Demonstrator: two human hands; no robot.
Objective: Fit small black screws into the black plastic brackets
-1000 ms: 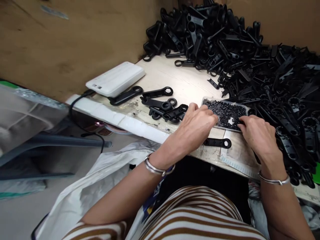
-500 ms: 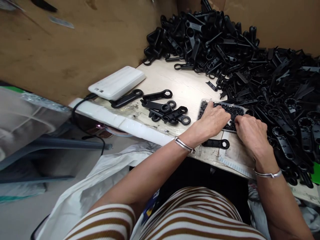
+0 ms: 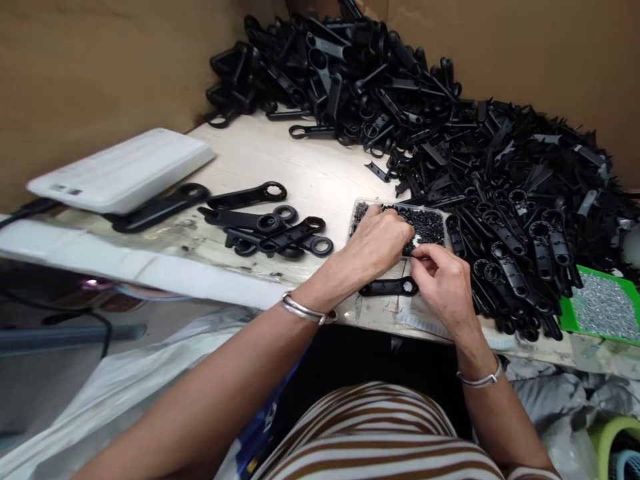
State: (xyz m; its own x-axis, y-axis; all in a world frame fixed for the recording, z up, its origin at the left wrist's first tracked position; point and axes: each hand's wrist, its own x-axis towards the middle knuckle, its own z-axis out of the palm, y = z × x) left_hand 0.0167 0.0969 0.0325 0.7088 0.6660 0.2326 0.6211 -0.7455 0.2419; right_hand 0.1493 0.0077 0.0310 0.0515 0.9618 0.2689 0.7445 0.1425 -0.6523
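Note:
A clear shallow box [image 3: 430, 227] of small black pieces lies at the table's front. My left hand [image 3: 381, 235] is over its left part, fingers curled down and mostly hidden, so what they hold cannot be seen. By the box's front edge, my right hand [image 3: 443, 280] has its thumb and forefinger pinched together on something too small to make out. Just in front of the box, below my hands, lies a black wrench-shaped part [image 3: 389, 287] with a toothed ring at its right end.
A big heap of black plastic parts [image 3: 400, 107] covers the back and right. Several wrench-shaped parts [image 3: 270, 223] lie left of my hands, beside a white device [image 3: 125, 167] with a cable. A green tray [image 3: 570, 313] of small silvery pieces is at the right.
The view has turned to the right, bringing the green tray into sight. My right hand has come from the box's right side to its front edge, closer to my left hand.

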